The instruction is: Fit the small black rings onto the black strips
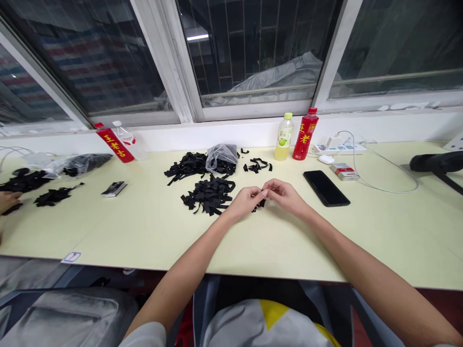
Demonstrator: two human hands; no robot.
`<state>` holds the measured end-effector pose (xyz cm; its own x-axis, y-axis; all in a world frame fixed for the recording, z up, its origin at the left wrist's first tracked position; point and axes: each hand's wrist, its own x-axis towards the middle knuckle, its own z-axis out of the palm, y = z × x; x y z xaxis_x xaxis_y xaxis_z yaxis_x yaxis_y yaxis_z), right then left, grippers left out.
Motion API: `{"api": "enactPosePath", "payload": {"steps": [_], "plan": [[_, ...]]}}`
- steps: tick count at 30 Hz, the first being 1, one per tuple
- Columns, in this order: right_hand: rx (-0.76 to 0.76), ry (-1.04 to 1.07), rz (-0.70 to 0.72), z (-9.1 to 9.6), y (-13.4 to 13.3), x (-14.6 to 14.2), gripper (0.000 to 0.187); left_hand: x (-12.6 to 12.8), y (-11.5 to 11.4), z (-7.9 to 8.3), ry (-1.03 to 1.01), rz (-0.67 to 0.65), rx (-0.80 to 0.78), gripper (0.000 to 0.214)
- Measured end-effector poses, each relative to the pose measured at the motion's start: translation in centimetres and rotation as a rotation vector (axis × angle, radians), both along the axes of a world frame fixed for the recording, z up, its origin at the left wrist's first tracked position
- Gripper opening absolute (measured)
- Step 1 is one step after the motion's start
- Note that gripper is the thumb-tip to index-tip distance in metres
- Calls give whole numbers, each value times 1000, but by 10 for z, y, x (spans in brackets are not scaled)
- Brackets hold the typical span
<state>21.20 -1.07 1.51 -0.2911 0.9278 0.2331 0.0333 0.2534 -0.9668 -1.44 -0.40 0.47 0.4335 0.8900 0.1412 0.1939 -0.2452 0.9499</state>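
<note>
My left hand point(248, 201) and my right hand point(284, 195) meet fingertip to fingertip over the table. Both are closed in a pinch on a small black fabric strip point(263, 203), mostly hidden by the fingers. Small dark pieces point(254, 209) lie on the table just under my left fingers. Left of my hands is a loose heap of short black strips point(210, 194). Behind it spreads another heap of black strips point(188, 166), with a clear plastic bag point(222, 158) on its right part. A few loose strips point(257, 165) lie beyond my hands.
A black phone point(326, 188), a cigarette pack point(344, 171) and a power strip point(340, 148) with a white cable are to the right. Drink bottles point(284, 137) stand by the window wall. At far left, another person's hand point(9, 201) is beside more black strips point(53, 196).
</note>
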Motion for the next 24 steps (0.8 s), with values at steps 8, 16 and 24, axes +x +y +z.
{"api": "enactPosePath", "payload": {"steps": [8, 16, 24], "plan": [[-98, 142, -48, 7, 1, -2, 64, 0, 3, 4, -74, 16, 48, 44], [-119, 125, -64, 11, -2, -2, 63, -2, 7, -1, -67, 14, 62, 37], [-93, 72, -80, 5, -1, -5, 66, -4, 4, -3, -2, 48, 88, 28]]}}
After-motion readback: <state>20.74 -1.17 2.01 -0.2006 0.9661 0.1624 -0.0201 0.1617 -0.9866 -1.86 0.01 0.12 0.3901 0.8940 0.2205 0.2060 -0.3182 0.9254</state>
